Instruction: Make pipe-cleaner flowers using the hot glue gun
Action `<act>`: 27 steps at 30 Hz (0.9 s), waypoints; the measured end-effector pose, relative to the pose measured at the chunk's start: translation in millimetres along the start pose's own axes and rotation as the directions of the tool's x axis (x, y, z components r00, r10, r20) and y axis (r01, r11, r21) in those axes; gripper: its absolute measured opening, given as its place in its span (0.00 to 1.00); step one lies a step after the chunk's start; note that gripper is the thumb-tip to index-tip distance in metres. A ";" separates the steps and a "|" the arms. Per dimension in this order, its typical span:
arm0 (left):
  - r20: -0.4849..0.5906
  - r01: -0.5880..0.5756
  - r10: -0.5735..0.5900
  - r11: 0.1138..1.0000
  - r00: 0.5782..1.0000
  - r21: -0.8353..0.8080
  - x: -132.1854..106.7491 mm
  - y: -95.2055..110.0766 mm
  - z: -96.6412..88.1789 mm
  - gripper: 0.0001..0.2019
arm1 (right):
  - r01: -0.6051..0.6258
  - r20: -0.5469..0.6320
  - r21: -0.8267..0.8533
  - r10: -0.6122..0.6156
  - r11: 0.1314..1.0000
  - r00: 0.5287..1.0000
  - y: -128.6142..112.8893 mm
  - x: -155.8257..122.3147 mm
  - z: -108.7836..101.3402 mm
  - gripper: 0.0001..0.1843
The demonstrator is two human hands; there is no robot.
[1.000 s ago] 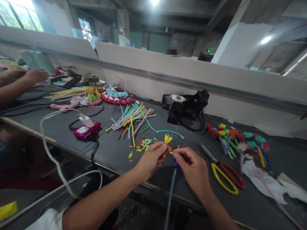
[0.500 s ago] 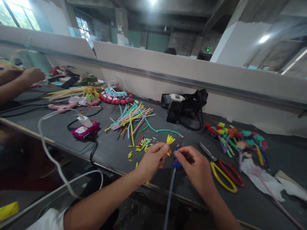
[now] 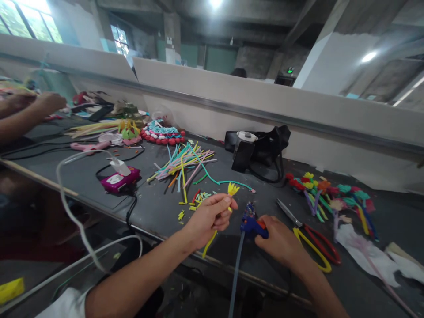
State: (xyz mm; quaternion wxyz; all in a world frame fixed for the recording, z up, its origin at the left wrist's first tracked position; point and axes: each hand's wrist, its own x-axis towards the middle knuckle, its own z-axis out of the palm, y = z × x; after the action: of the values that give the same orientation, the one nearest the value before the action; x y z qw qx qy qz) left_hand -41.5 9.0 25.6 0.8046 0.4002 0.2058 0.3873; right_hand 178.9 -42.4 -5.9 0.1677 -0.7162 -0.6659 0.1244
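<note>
Between the thumb and fingers of my left hand (image 3: 212,216) is a small yellow pipe-cleaner flower (image 3: 233,189), petals upward, its stem (image 3: 210,244) hanging below the hand. My right hand (image 3: 276,236) is closed around the handle of a blue hot glue gun (image 3: 252,226) with an orange trigger. A long translucent glue stick (image 3: 236,269) sticks out of the gun's rear toward me. The gun's nozzle end points away from me, to the right of the flower. Short yellow and pale green cut pieces (image 3: 202,197) lie beyond my left hand.
Scissors (image 3: 311,234) with red and yellow handles lie right of my right hand. Pipe cleaners (image 3: 185,163), a purple power strip (image 3: 121,179), a black bag (image 3: 270,148) and finished flowers (image 3: 331,190) cover the table. Another person's hands (image 3: 49,102) are at far left.
My right hand has moved from a pinch near the flower down and right onto the glue gun's handle. The left hand keeps the yellow flower, shifted slightly left.
</note>
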 end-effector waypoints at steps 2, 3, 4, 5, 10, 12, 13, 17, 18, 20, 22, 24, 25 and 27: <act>-0.020 -0.010 0.011 1.000 1.000 0.008 -0.3 2.4 -1.9 0.12 | -0.021 -0.035 0.076 0.023 0.997 0.999 6.6 2.1 -13.0 0.09; -0.030 -0.019 0.019 1.000 0.999 0.014 -0.6 3.7 -2.7 0.12 | -0.038 -0.056 0.135 0.046 0.990 0.997 11.4 2.4 -21.1 0.10; -0.041 -0.029 0.029 0.999 0.999 0.022 -0.8 5.0 -3.3 0.12 | -0.060 -0.079 0.202 0.077 0.978 0.994 16.4 2.0 -29.7 0.12; -0.051 -0.038 0.039 0.999 0.998 0.029 -1.1 6.1 -3.7 0.12 | -0.079 -0.092 0.308 0.113 0.948 0.989 20.7 0.9 -38.3 0.15; -0.076 -0.042 0.047 0.997 0.996 0.066 -1.3 6.6 -3.8 0.12 | 0.048 -0.119 0.954 0.228 0.296 0.966 14.4 -11.0 -64.2 0.15; -0.078 -0.027 0.033 0.997 0.996 0.078 -0.8 5.5 -3.6 0.13 | 0.076 -0.130 0.969 0.222 0.233 0.966 -0.4 -16.7 -63.7 0.13; -0.080 -0.021 0.028 0.996 0.996 0.082 -0.5 5.0 -3.5 0.13 | 0.073 -0.128 0.968 0.221 0.241 0.967 -8.1 -19.6 -61.7 0.11; -0.077 -0.006 0.012 0.997 0.997 0.077 0.0 4.2 -3.3 0.14 | 0.028 -0.078 0.951 0.153 0.308 0.985 -29.9 -31.5 -48.4 0.16; -0.073 -0.005 0.010 0.997 0.997 0.073 0.0 4.1 -3.4 0.14 | 0.014 -0.057 0.943 0.118 0.333 0.991 -32.6 -34.2 -44.9 0.19; -0.065 -0.006 0.011 0.998 0.998 0.067 -0.1 3.6 -4.0 0.14 | -0.002 -0.033 0.913 0.080 0.408 0.996 -36.0 -38.6 -39.1 0.22; -0.058 -0.008 0.012 0.998 0.998 0.069 -0.4 3.1 -4.8 0.14 | -0.010 -0.032 0.876 0.080 0.483 0.996 -38.3 -40.6 -35.9 0.24; -0.058 -0.003 0.007 0.997 0.998 0.078 -0.6 2.8 -5.5 0.14 | -0.022 -0.033 0.848 0.094 0.529 0.995 -39.8 -40.4 -35.1 0.25; -0.061 -0.003 0.008 0.997 0.998 0.082 -0.7 2.8 -5.6 0.15 | -0.029 -0.029 0.840 0.098 0.542 0.995 -40.2 -39.7 -35.1 0.26; -0.070 -0.011 0.017 0.996 0.997 0.089 -0.6 2.9 -5.4 0.16 | -0.031 -0.038 0.828 0.110 0.560 0.993 -40.3 -37.8 -34.9 0.27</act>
State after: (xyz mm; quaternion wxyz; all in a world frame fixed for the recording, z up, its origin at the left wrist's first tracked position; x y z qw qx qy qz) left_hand -46.7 12.2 24.7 0.7757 0.4229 0.2480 0.3974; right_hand 153.1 -80.4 40.6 0.5062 -0.5853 -0.4934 0.3973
